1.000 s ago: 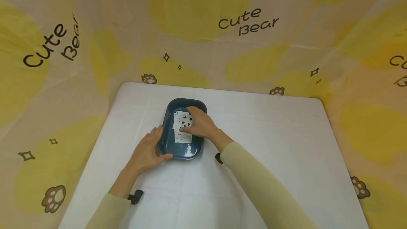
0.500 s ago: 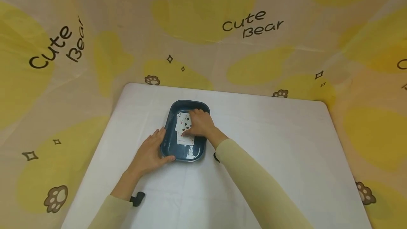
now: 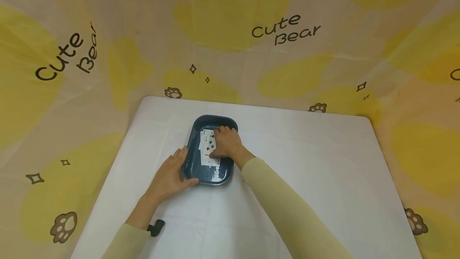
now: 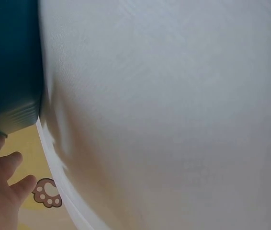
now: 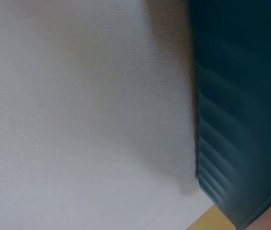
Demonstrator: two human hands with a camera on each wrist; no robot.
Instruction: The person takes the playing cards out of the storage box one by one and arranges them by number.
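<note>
Left hand (image 3: pixel 168 180) spread, fingers straight, touching the blue tray (image 3: pixel 205 174) at its near-left side. Right hand (image 3: pixel 229 144) bent over playing cards (image 3: pixel 207 144) inside the tray, on the table (image 3: pixel 305 167) (fingertips partly hidden, can't tell if gripping).

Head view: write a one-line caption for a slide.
Right hand over playing cards in a blue tray on a white table, left hand against the tray.
</note>
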